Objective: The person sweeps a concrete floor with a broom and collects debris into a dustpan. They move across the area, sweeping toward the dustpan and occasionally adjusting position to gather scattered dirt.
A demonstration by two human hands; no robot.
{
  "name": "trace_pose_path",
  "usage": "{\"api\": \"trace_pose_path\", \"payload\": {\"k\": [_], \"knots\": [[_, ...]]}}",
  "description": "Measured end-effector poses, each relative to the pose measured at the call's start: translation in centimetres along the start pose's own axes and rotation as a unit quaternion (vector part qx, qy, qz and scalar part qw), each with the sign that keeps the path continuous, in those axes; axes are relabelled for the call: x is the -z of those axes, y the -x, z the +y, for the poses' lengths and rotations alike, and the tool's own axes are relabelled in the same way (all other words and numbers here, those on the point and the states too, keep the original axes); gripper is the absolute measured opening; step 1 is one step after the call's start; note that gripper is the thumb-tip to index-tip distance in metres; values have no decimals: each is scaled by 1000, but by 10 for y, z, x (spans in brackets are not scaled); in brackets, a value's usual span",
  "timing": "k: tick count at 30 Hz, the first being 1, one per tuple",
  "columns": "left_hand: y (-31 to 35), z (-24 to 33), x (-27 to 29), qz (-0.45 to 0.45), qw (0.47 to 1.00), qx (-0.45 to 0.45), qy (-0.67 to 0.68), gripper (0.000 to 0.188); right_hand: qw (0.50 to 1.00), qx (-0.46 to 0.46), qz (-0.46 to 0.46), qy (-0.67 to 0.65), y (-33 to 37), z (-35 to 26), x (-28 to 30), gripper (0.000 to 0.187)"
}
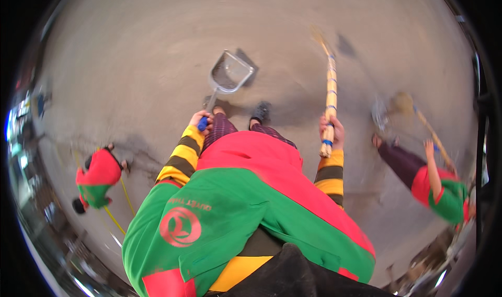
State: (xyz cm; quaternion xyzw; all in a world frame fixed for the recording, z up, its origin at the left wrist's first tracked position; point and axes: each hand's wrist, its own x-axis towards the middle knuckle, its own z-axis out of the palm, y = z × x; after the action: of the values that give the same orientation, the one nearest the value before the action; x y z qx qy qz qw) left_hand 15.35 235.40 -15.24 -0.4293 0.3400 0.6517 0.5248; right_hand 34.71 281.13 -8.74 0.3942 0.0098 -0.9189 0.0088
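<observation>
Fingers of the left hand [195, 120] curl tightly around the blue grip [203, 123] of a dustpan [225, 90]; those of the right hand [338, 132] clasp a broom [331, 90]. The dustpan, grey with a pale rim, is over the floor [157, 61] ahead of the feet [261, 112]. The broom, straw-coloured with blue bands, points forward, its far end blurred.

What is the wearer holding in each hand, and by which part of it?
The left hand holds a grey dustpan by the blue grip of its handle; the right hand holds a straw broom by its bound handle, near the butt end.
</observation>
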Motion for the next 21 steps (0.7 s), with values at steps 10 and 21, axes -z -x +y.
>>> {"api": "trace_pose_path", "payload": {"k": [10,21], "knots": [[24,33,2,33,988,43,-145,9,859,114,273,417,25,4,-11,9],[90,47,-74,130,978,17,-166,9,793,61,275,540,-21,32,-8,21]]}}
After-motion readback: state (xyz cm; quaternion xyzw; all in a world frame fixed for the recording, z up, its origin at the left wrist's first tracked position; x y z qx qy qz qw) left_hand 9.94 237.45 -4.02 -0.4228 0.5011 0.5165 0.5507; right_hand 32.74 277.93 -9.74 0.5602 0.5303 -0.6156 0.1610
